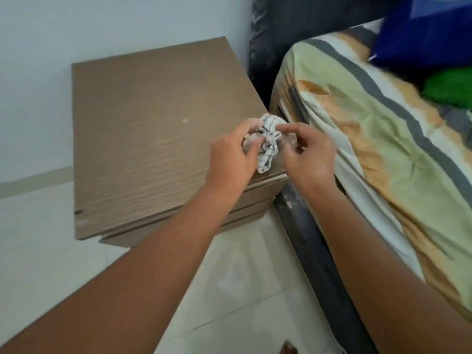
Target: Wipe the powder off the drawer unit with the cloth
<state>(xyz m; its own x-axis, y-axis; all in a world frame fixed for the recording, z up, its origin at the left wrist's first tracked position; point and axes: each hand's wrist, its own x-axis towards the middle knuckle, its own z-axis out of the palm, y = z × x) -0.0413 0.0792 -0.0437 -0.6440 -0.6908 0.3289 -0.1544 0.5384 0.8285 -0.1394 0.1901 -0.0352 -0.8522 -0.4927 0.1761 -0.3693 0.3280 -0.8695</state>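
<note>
We are bunching the small white checked cloth with our left hand and right hand, both pinching it, maybe making a wiping pad for the brown wooden drawer unit.

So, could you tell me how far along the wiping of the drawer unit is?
Most of the wooden drawer unit top looks clean. In hand: the left hand and right hand are bunching the checked cloth above its right edge, beside the bed. Left: a small white speck near the middle and a pale smudge at the front left corner.
</note>
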